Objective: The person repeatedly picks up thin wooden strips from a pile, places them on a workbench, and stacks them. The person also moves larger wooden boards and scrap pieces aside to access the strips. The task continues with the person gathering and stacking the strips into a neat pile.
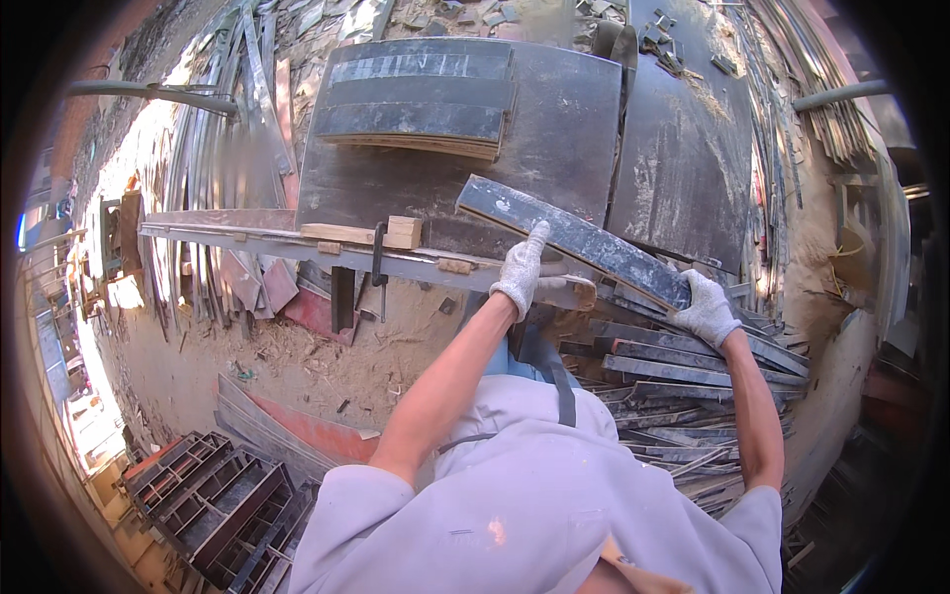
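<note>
A dark-faced plywood strip [584, 243], scuffed with pale marks, lies slanted between my hands over the near edge of the worktable [564, 129]. My left hand [520, 269], in a light knit glove, grips its near edge with the thumb on top; the fingers are partly hidden. At the strip's right end, my gloved right hand [707, 309] is closed round the corner. Left of my left hand, a dark clamp [379, 259] stands at the table edge beside a pale wood block [404, 233]. A stack of similar strips [416, 94] rests farther back on the table.
Many loose strips [683, 371] lie heaped at my right, below the table. A second dark panel [683, 158] adjoins the tabletop. Metal frames [223, 505] sit on the ground at lower left. Long offcuts [213, 168] lie beyond the table's left side.
</note>
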`<state>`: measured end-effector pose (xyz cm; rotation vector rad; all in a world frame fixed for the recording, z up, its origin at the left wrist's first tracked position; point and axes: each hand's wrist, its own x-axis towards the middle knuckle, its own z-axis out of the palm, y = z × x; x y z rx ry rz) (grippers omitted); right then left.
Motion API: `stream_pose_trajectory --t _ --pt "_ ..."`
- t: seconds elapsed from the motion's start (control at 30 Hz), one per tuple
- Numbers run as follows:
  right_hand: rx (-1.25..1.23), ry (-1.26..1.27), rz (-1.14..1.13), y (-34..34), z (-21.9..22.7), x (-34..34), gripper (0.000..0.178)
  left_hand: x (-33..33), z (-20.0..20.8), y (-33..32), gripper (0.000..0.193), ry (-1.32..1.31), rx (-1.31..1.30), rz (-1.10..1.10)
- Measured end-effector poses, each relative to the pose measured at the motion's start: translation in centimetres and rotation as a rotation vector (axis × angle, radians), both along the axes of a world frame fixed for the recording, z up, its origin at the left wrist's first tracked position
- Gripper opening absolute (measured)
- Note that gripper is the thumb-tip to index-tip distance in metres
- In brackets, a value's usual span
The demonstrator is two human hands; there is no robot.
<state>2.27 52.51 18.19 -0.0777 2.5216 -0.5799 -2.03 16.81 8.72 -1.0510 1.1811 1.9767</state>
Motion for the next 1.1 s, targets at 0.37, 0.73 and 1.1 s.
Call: stream_pose_trajectory --t 0.37,0.73,1.1 --pt "-0.236 -0.416 -0.078 -0.4 1.6 -0.7 0.08 -6.3 -1.6 -11.9 0.017 0.641 -0.576 0.268" --pt "-0.073 -0.168 0.028 -0.9 -0.2 -2.9 0.063 -10.3 3.2 -16.0 0.065 1.002 -1.478 -0.305" --pt "0.114 0.194 0.373 -4.8 -9.9 -5.2 0.062 -1.4 -2.3 -8.2 0.07 1.293 -1.177 -1.239"
